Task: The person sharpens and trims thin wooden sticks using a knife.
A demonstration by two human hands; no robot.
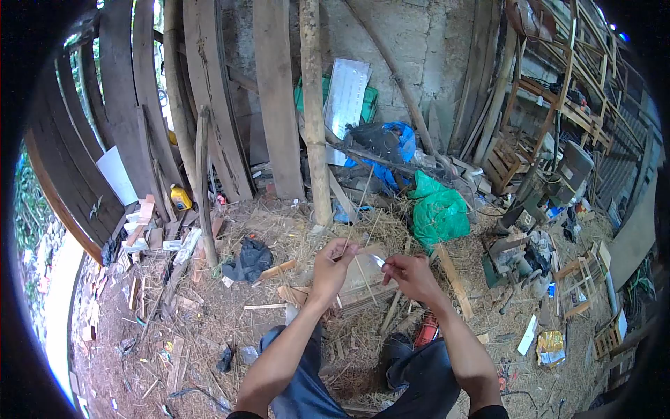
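Observation:
Both of my hands are raised in front of me above my knees. My left hand (333, 264) is closed, its fingertips pinched on a thin stick (367, 225) that rises toward the upper right. To its right, my right hand (410, 276) is closed around a small shiny tool (378, 260), whose pale, blade-like end points toward my left hand. A short gap separates the two hands. Another thin strip (366, 281) slants down below them. The lower part of the held stick is hard to make out.
A wooden post (315, 126) stands ahead. A green bag (440, 211) lies right of it, a black bag (248, 260) left. A wooden board (454, 283) and a gold packet (551, 348) are on the littered ground at right. A machine (569, 174) stands farther right.

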